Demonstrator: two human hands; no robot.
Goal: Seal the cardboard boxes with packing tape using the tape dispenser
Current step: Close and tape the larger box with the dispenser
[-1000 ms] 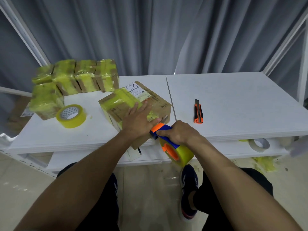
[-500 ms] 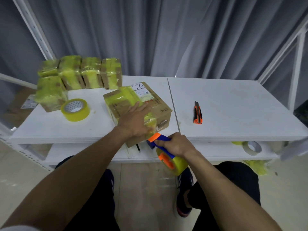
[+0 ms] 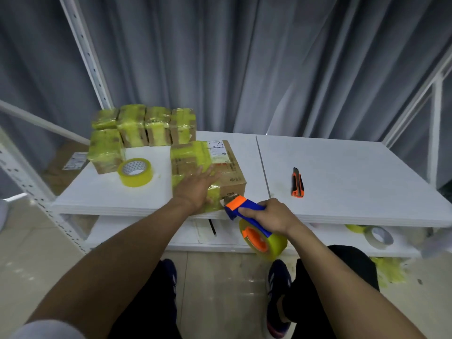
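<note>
Your cardboard box (image 3: 227,167) sits at the near edge of the white surface (image 3: 342,172), a bit left of the middle. Yellow tape (image 3: 188,152) already covers its left half. Your left hand (image 3: 195,189) lies flat on top of the box, fingers straight, pressing it down. Your right hand (image 3: 269,215) is wrapped tight round the blue handle of the tape dispenser (image 3: 247,208). The orange front end is right at the box's near side, by the corner.

The box is probably light and may slide on the smooth surface, so press down firmly. The cardboard should be stiff at the edges but could dent in the middle. The tape looks shiny on top, and it will be sticky underneath. Hold the dispenser by its handle. I think the cutting teeth are at the front, so mind your fingers there.

A white label (image 3: 216,149) is stuck on the far part of the top. Its print is too small to read. Near the right corner is a small mark that looks like "dp". Some numbers on the near side are too blurry to be sure of.
</note>
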